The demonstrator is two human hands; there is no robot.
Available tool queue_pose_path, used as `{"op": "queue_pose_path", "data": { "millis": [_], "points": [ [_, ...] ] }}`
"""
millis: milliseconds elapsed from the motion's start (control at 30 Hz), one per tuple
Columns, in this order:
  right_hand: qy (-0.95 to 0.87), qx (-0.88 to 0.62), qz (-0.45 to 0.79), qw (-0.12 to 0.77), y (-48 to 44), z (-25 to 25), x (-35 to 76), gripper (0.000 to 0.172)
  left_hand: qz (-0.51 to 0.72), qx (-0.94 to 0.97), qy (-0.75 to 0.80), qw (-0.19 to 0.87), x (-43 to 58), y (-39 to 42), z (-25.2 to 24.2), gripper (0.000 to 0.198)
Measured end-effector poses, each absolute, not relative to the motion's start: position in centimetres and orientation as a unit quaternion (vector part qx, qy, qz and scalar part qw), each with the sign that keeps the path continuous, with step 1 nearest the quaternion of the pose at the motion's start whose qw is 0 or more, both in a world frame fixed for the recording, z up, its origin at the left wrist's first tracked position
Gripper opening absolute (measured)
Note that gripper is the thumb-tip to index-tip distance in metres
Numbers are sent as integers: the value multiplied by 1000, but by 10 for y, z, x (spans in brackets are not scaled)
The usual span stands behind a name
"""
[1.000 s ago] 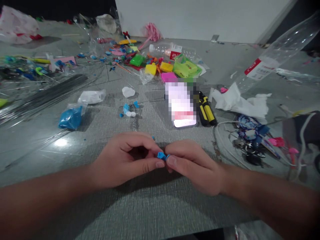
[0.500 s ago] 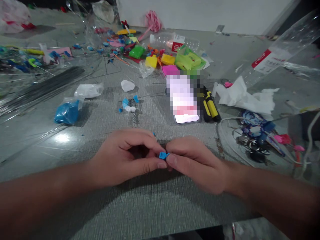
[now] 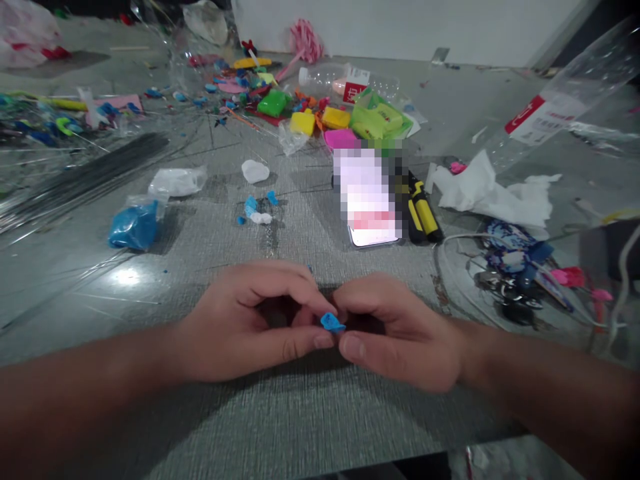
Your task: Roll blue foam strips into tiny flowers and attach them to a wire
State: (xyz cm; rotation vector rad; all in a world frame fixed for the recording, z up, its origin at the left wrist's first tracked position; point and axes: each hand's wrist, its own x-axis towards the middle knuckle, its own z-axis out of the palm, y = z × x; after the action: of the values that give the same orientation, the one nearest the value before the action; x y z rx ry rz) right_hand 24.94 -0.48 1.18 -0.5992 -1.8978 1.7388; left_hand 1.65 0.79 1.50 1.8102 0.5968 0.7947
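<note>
A small piece of blue modelling clay (image 3: 331,323) sits between the fingertips of both hands, low over the table's near part. My left hand (image 3: 265,317) pinches it between thumb and index finger. From the other side, my right hand (image 3: 400,333) has its thumb and bent fingers closed about the clay's right end; its other fingertips are hidden. Beyond the hands lie a curved blue and white clay piece (image 3: 257,213), blue scraps (image 3: 271,197) and a white clay lump (image 3: 255,171). To the left rests a bag of blue clay (image 3: 134,225), beside a bag of white clay (image 3: 177,181).
A phone (image 3: 374,237) and a yellow-black cutter (image 3: 424,213) lie ahead on the right. Farther right are crumpled tissue (image 3: 493,190), a plastic bottle (image 3: 543,117) and a white cable (image 3: 465,303). Thin wires (image 3: 75,180) spread at left; colourful clay packs (image 3: 303,123) lie behind.
The blue clay has been turned and now looks flatter and pointed towards the right. My right thumb has shifted slightly down and away from it.
</note>
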Motion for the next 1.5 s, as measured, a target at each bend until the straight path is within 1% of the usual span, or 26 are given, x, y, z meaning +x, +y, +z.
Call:
{"op": "queue_pose_path", "data": {
  "millis": [100, 167, 267, 333, 433, 567, 733, 933, 1100, 1300, 1500],
  "points": [
    [-713, -224, 609, 265, -5, 11, 247, 14, 331, 749, 245, 518, 17, 8, 13, 12],
    [-737, -225, 574, 279, -5, 11, 246, 19, 336, 751, 234, 518, 16, 8, 13, 14],
    [-802, -202, 467, 312, -5, 12, 243, 29, 340, 758, 214, 514, 16, 9, 14, 17],
    [-840, -184, 387, 333, -6, 12, 242, 31, 340, 763, 203, 512, 16, 9, 16, 17],
    [-861, -191, 306, 359, -7, 13, 242, 28, 335, 782, 192, 490, 17, 10, 18, 15],
    [-869, -202, 245, 379, -7, 15, 244, 23, 329, 801, 189, 463, 18, 11, 20, 15],
    [-880, -188, 252, 357, -3, 14, 247, 24, 294, 817, 188, 459, 16, 10, 23, 15],
    [-880, -180, 280, 339, -1, 13, 248, 28, 289, 815, 175, 471, 16, 10, 24, 15],
    [-876, -165, 292, 346, 1, 14, 247, 27, 291, 804, 163, 493, 15, 9, 22, 22],
    [-869, -169, 303, 352, 2, 13, 247, 31, 268, 780, 172, 538, 11, 9, 18, 27],
    [-865, -171, 311, 353, 2, 12, 246, 31, 282, 786, 166, 525, 14, 9, 21, 25]
  ]
}}
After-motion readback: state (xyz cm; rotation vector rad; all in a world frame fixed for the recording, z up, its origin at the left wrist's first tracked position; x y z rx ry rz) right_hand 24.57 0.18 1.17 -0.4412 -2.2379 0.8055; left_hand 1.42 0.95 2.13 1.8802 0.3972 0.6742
